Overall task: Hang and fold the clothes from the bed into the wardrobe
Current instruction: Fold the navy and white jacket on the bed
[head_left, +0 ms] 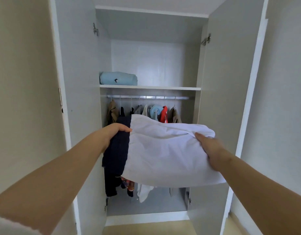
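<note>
facing the wardrobe (146, 65), left hand (115, 131) and right hand (209, 145) are clutching a folded white garment (163, 150) over a dark garment (117, 150), probably needing lifting onto the shelf (163, 88).

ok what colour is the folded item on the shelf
The folded garment is light blue, clearest in head view.

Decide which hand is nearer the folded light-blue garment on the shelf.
Left. The left hand is below the light-blue garment; the right hand is lower and farther right.
</note>
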Action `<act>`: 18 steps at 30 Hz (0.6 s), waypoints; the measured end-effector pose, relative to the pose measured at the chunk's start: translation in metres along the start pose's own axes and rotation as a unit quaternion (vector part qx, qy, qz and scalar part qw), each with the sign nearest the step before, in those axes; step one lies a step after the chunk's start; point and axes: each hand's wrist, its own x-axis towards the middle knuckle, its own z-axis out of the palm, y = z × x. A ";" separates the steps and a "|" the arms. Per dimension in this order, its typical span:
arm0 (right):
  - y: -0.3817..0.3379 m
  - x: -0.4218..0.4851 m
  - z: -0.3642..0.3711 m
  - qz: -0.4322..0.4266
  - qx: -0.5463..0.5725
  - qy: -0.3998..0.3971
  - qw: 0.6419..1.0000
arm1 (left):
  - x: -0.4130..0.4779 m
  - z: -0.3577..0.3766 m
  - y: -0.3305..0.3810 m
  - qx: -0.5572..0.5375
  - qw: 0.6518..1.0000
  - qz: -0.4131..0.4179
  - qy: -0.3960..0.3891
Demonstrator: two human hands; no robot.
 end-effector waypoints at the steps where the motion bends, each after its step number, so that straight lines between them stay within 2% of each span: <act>1: -0.004 0.018 0.012 0.000 -0.002 0.000 1.000 | 0.019 -0.004 0.006 -0.001 1.000 0.005 0.002; 10: -0.078 0.186 0.132 -0.042 0.008 0.011 0.999 | 0.194 -0.058 0.104 -0.017 0.998 0.056 0.017; 18: -0.133 0.310 0.189 -0.085 0.035 -0.005 0.996 | 0.309 -0.070 0.185 -0.013 0.993 0.113 0.030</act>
